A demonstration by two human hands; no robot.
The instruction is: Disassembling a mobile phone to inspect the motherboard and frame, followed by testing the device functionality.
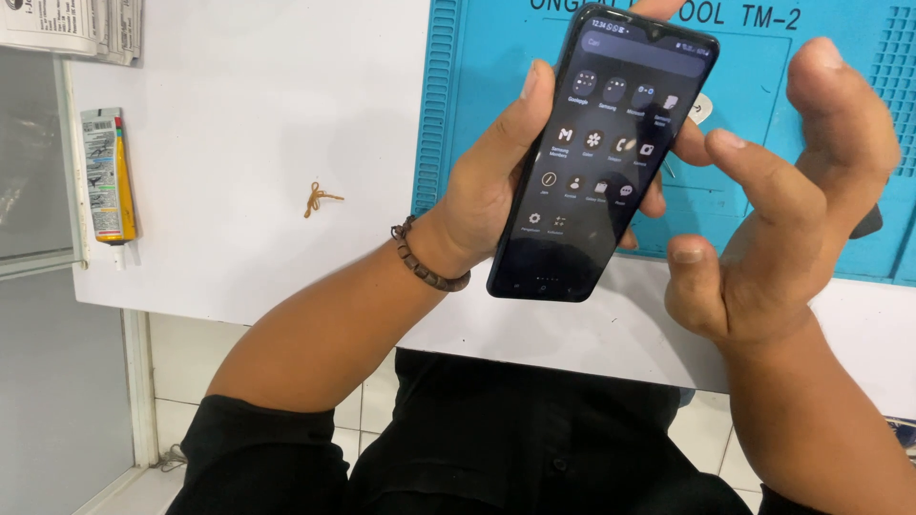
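Right hand (782,238) hovers nearest, grip apart, fingers spread beside the screen. Left hand (496,181), beaded bracelet at its wrist, clamps the black slab smartphone (601,153) above the white table (239,114); farther off lies the blue rubber mat (754,57).

Black phone (592,162) with its dark screen of pale icons in my left hand (487,181), blue ribbed mat (477,86), white table (248,143), brown beaded bracelet (425,259), yellow tube (107,176), my black sleeve (258,458)
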